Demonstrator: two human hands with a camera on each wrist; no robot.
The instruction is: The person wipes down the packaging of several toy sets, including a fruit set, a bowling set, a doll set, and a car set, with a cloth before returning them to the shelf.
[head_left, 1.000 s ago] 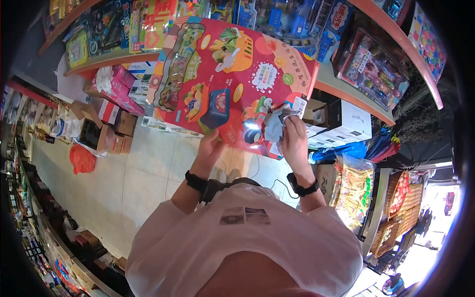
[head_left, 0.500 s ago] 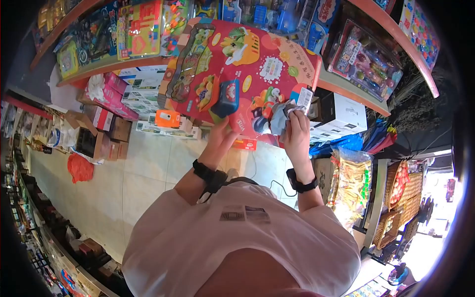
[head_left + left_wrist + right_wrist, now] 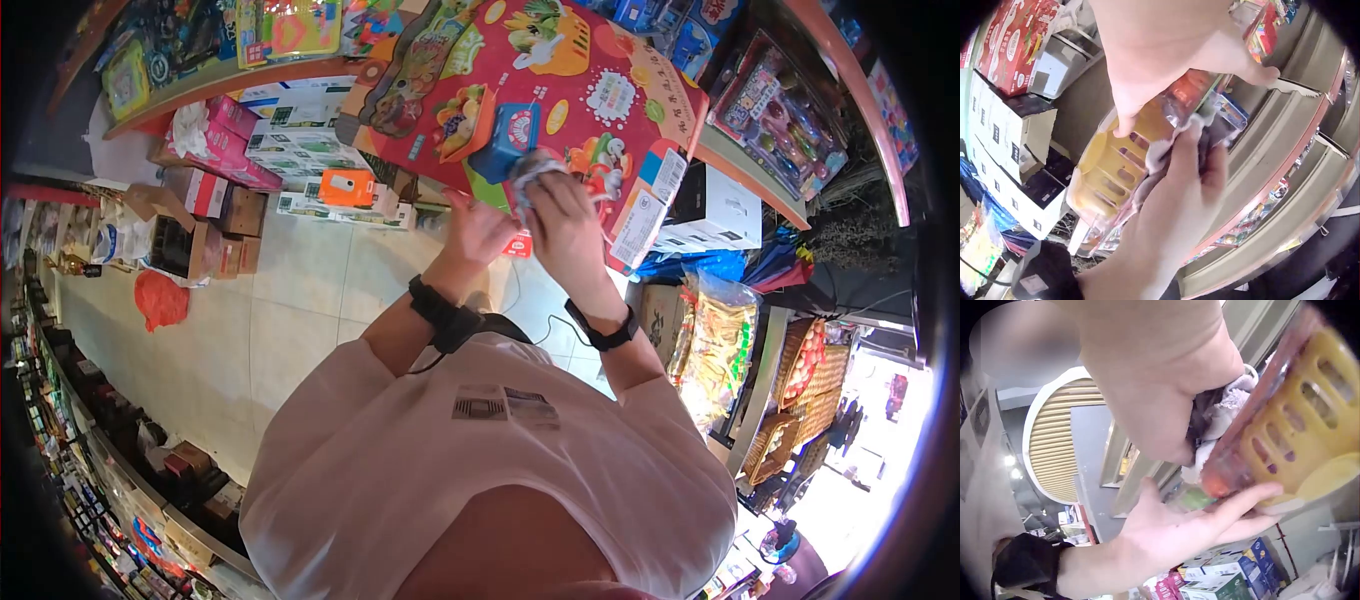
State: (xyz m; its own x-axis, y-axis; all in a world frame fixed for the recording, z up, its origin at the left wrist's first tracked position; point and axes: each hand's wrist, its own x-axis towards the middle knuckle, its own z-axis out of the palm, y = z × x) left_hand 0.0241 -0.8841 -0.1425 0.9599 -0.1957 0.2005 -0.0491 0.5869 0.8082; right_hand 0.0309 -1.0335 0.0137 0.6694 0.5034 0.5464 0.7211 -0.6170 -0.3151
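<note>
A large red package (image 3: 560, 85) with fruit and vegetable pictures is tilted before the body in the head view. My right hand (image 3: 572, 235) grips a crumpled grey-white cloth (image 3: 530, 178) against its face, near the blue container picture. Beside it, the left hand (image 3: 475, 235) is at the lower edge, thumb raised. In the right wrist view, the left hand's straight fingers (image 3: 1241, 515) touch the package's yellow slotted part (image 3: 1310, 425). The left wrist view shows the right hand (image 3: 1169, 212) with curled fingers on the cloth (image 3: 1159, 150).
Shelves of packaged toys (image 3: 775, 115) run behind the package. White cartons (image 3: 725, 205) stand at right, pink boxes (image 3: 225, 150) and an orange box (image 3: 346, 188) at left. A red plastic bag (image 3: 161, 300) lies on the tiled floor (image 3: 300, 280).
The right hand and cloth have moved left across the package, from near the barcode label to beside the left hand. The package has shifted up and right in the head view.
</note>
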